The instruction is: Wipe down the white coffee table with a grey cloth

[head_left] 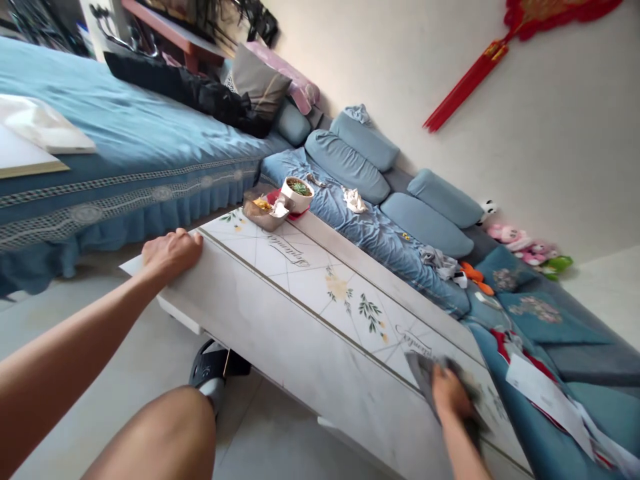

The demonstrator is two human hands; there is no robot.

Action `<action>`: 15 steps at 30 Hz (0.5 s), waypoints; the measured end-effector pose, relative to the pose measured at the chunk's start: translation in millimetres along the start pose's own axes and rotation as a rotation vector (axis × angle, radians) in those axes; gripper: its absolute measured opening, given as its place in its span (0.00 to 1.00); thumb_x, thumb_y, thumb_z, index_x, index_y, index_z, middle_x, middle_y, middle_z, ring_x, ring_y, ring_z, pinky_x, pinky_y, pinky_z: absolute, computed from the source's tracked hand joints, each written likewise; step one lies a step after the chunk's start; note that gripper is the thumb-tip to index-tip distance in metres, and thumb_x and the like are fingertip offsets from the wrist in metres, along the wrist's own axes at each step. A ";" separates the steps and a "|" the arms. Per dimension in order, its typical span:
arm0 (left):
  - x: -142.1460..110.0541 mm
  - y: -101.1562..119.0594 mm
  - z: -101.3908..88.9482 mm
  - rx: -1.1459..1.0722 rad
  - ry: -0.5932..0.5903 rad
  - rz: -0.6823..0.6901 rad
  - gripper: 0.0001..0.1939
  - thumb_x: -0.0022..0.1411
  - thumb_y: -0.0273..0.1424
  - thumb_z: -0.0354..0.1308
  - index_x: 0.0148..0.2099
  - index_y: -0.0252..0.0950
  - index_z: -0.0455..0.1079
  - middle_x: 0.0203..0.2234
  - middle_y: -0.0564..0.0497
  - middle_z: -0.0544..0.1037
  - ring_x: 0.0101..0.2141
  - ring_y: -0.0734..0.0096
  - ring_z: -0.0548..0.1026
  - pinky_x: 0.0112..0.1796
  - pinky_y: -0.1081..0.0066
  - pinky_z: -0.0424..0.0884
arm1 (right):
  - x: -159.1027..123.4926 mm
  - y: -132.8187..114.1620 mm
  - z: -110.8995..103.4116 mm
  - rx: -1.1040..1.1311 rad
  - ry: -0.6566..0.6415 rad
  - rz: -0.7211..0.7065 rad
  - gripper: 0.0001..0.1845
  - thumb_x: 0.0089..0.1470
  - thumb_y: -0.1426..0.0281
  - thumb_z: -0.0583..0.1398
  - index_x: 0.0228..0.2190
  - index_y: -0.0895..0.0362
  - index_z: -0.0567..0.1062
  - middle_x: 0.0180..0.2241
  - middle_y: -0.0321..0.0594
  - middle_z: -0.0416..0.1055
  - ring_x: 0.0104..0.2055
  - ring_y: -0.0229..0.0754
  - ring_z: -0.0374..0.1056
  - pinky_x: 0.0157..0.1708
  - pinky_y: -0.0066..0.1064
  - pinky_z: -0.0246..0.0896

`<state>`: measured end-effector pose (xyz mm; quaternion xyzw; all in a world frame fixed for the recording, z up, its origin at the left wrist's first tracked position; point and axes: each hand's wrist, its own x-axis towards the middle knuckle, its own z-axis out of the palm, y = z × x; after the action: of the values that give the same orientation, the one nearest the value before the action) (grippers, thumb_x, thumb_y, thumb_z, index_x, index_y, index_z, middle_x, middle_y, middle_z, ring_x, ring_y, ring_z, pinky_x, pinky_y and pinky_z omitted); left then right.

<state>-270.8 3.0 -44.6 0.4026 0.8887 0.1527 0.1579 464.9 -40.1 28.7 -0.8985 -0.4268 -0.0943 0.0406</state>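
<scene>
Cloth: being pressed onto the patterned runner, toward the right end of the counter.
Right hand: cloth being grasped; blurred.
Left hand: released, being rested on counter corner.
Plant pot, tray: being supported at far edge; possibly being tipped if runner is dragged by cloth.

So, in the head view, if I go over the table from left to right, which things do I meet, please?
Left hand, see-through container, white plant pot, yellow flower print, right hand on a grey cloth.
</scene>
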 end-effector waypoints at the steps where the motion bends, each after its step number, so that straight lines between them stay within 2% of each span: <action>1: 0.6 0.1 -0.5 0.000 -0.003 0.001 0.40 0.80 0.49 0.38 0.66 0.21 0.77 0.62 0.17 0.80 0.63 0.25 0.80 0.60 0.39 0.74 | -14.0 -55.4 -2.6 0.028 -0.013 -0.108 0.38 0.76 0.55 0.42 0.48 0.59 0.88 0.38 0.67 0.82 0.39 0.66 0.81 0.37 0.56 0.71; 3: -1.0 0.8 -3.1 0.002 -0.012 -0.001 0.41 0.79 0.49 0.38 0.67 0.21 0.77 0.63 0.17 0.80 0.63 0.25 0.80 0.61 0.39 0.73 | -55.9 -163.4 -1.7 0.114 -0.052 -0.384 0.33 0.81 0.54 0.46 0.48 0.60 0.86 0.43 0.60 0.83 0.39 0.53 0.80 0.38 0.42 0.68; 5: -4.7 2.2 -7.2 0.009 -0.026 0.003 0.41 0.79 0.49 0.38 0.67 0.21 0.77 0.63 0.17 0.80 0.63 0.24 0.80 0.61 0.40 0.73 | -116.1 -253.3 4.5 0.206 -0.081 -0.672 0.26 0.83 0.57 0.51 0.49 0.58 0.85 0.47 0.50 0.84 0.44 0.44 0.79 0.40 0.33 0.63; 7: -8.4 3.7 -11.4 0.023 -0.042 0.011 0.42 0.80 0.50 0.37 0.67 0.21 0.77 0.64 0.17 0.79 0.64 0.23 0.79 0.62 0.39 0.72 | -185.2 -313.5 11.6 0.273 -0.119 -0.912 0.18 0.80 0.56 0.60 0.45 0.54 0.84 0.47 0.42 0.84 0.45 0.40 0.77 0.41 0.29 0.60; 8: -9.7 4.2 -13.0 0.031 -0.047 0.009 0.42 0.80 0.50 0.37 0.68 0.21 0.77 0.64 0.17 0.79 0.64 0.23 0.79 0.62 0.39 0.72 | -217.1 -329.7 15.0 0.301 -0.133 -1.037 0.17 0.78 0.54 0.63 0.44 0.52 0.84 0.46 0.38 0.84 0.45 0.40 0.77 0.40 0.28 0.59; 9: -10.5 4.5 -14.1 0.039 -0.052 0.003 0.42 0.80 0.50 0.37 0.68 0.21 0.77 0.64 0.17 0.79 0.64 0.24 0.79 0.62 0.39 0.72 | -243.5 -335.8 18.6 0.327 -0.134 -1.180 0.16 0.76 0.53 0.65 0.43 0.52 0.83 0.45 0.37 0.84 0.44 0.40 0.77 0.39 0.28 0.59; 10: -10.9 4.5 -14.6 0.044 -0.052 -0.004 0.42 0.80 0.51 0.37 0.68 0.21 0.77 0.64 0.17 0.79 0.64 0.24 0.79 0.62 0.39 0.72 | -261.8 -331.4 23.2 0.354 -0.123 -1.310 0.16 0.75 0.52 0.67 0.42 0.51 0.82 0.43 0.36 0.83 0.44 0.41 0.77 0.38 0.29 0.58; 11: -10.9 4.3 -14.6 0.048 -0.049 -0.011 0.42 0.80 0.51 0.37 0.68 0.21 0.77 0.64 0.17 0.79 0.64 0.25 0.79 0.62 0.39 0.72 | -270.5 -316.5 29.0 0.383 -0.099 -1.412 0.17 0.75 0.51 0.66 0.41 0.51 0.82 0.42 0.36 0.82 0.43 0.42 0.77 0.37 0.30 0.58; 12: -10.5 3.9 -13.9 0.051 -0.045 -0.016 0.42 0.80 0.51 0.38 0.68 0.21 0.76 0.64 0.17 0.79 0.63 0.25 0.80 0.62 0.39 0.73 | -268.8 -291.5 36.5 0.411 -0.069 -1.468 0.17 0.76 0.52 0.65 0.40 0.51 0.80 0.40 0.37 0.82 0.42 0.43 0.77 0.37 0.31 0.58; 13: -10.0 3.3 -12.7 0.053 -0.037 -0.017 0.42 0.80 0.51 0.38 0.67 0.21 0.76 0.63 0.17 0.80 0.63 0.25 0.80 0.62 0.39 0.73 | -256.8 -257.6 45.5 0.437 -0.042 -1.463 0.19 0.78 0.53 0.62 0.38 0.51 0.79 0.39 0.37 0.81 0.42 0.43 0.77 0.37 0.32 0.59; 15: -8.2 1.7 -9.2 0.052 -0.023 -0.009 0.41 0.79 0.51 0.38 0.67 0.21 0.76 0.62 0.16 0.80 0.62 0.24 0.81 0.60 0.38 0.73 | -206.6 -169.4 65.0 0.463 0.001 -1.275 0.24 0.81 0.54 0.56 0.33 0.52 0.76 0.35 0.40 0.80 0.40 0.44 0.77 0.39 0.33 0.60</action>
<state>-268.3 -3.6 -34.3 0.4042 0.8923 0.1240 0.1583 214.7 -79.8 -78.4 -0.4394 -0.8823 -0.0064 0.1686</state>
